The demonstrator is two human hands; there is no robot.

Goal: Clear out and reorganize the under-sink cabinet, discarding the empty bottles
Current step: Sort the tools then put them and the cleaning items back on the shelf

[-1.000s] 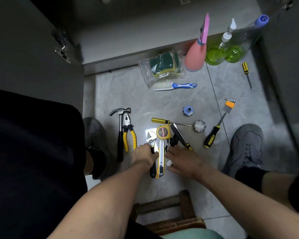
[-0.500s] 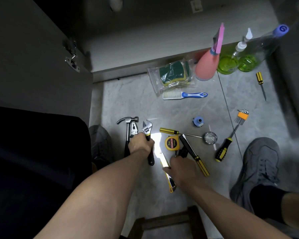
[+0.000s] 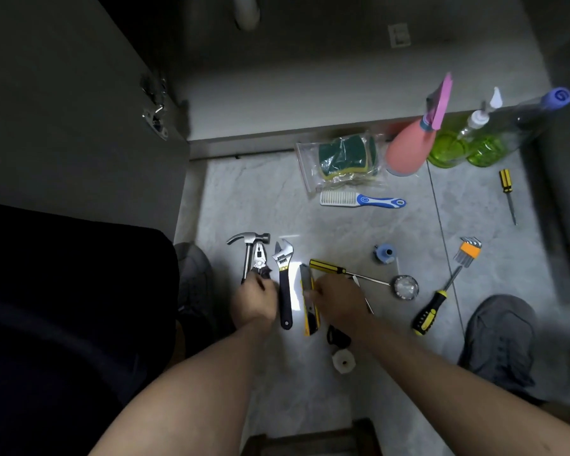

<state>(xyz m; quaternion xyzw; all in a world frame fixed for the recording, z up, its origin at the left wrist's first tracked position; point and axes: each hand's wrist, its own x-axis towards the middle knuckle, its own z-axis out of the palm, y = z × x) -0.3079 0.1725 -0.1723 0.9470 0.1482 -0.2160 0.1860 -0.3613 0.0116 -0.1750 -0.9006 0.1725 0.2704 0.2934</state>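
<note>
- The left hand (image 3: 255, 299) lies curled over the handles of the pliers (image 3: 260, 256) and hammer (image 3: 248, 250); whether it grips them, I cannot tell.
- The right hand (image 3: 338, 299) rests on the floor beside the knife (image 3: 308, 299), fingertips at its body; a grip cannot be made out.
- The wrench (image 3: 284, 281) lies free between the two hands, parallel to the knife.
- The bottles stand at the cabinet's (image 3: 277, 93) front edge, far right: a pink sprayer (image 3: 408, 149), two green bottles (image 3: 458, 149) and a clear one (image 3: 524, 120) leaning against the right door (image 3: 566, 159).
- A sponge bag (image 3: 343, 162) and brush (image 3: 362, 199) lie just before the cabinet lip.
- Bare tile lies open between the lip and the tool row, left of the sponge bag.
- The left door (image 3: 79, 126) hems the left side; shoes (image 3: 500, 343) flank the tools.
</note>
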